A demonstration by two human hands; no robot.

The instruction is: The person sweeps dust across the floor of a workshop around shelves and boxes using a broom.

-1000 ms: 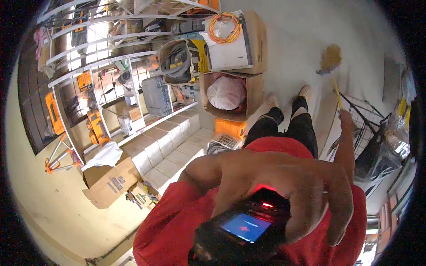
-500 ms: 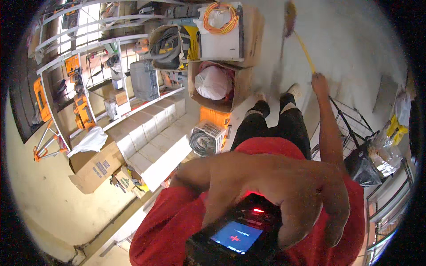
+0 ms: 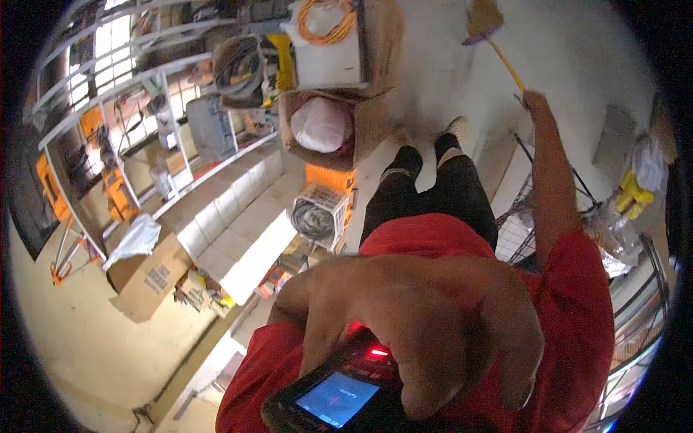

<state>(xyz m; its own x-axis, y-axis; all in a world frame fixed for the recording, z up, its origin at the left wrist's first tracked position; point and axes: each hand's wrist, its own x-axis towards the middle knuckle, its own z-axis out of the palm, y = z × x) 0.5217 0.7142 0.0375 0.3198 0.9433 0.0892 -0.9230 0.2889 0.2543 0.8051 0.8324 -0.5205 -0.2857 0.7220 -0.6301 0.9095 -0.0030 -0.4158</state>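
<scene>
My right hand (image 3: 534, 99) is stretched forward at the upper right, its fingers wrapped around a yellow handle. That handle belongs to a broom (image 3: 508, 66), whose yellowish bristles meet the grey floor ahead of my feet. Close to the camera, my left hand (image 3: 426, 310) is bent across my chest with its fingers curving downward and apart. Nothing shows between those fingers. Beside it, at the lower left, is a dark handheld device (image 3: 338, 399) with a lit blue screen and a red light; any contact with the hand is unclear.
On my left, open cardboard boxes (image 3: 375, 123) hold a white bundle and other goods. A crate with coiled cable (image 3: 317, 216) stands nearer, with metal shelving (image 3: 166, 130) beyond. To my right are a black wire rack (image 3: 530, 220) and plastic bags (image 3: 646, 162).
The broom has swung a little to the right, and its bristles face me more broadly. My right arm has shifted right with it. Most of the surroundings slide left in view.
</scene>
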